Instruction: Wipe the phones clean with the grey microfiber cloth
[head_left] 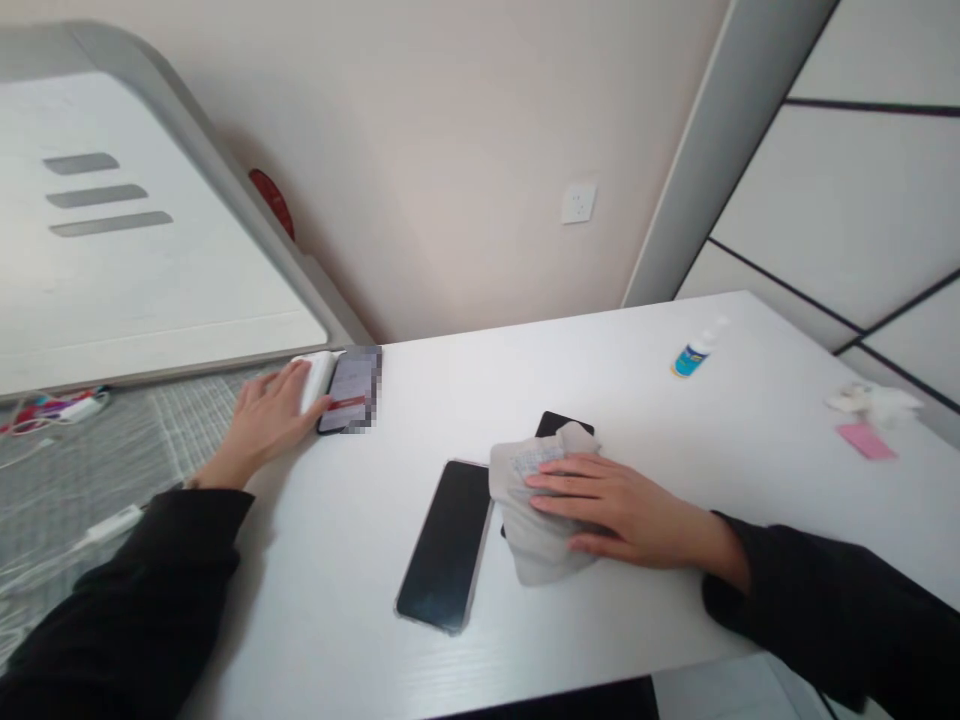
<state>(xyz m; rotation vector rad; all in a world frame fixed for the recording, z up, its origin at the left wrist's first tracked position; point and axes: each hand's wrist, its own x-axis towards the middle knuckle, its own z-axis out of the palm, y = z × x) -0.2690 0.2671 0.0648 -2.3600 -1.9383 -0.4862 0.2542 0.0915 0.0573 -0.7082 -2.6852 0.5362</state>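
Cloth [534, 548], grey and rumpled, is spread on the white table [330, 570] over a mostly hidden black flat object [561, 424], directly beneath the right hand [611, 500], the nearer one, whose fingers are laid leftward across it, unclenched. Just left of the cloth, a dark-screened phone [446, 545] is set with its long axis slanting away and rightward. By the left hand [274, 412], a white box [319, 378] is touched; whether it is gripped cannot be told.
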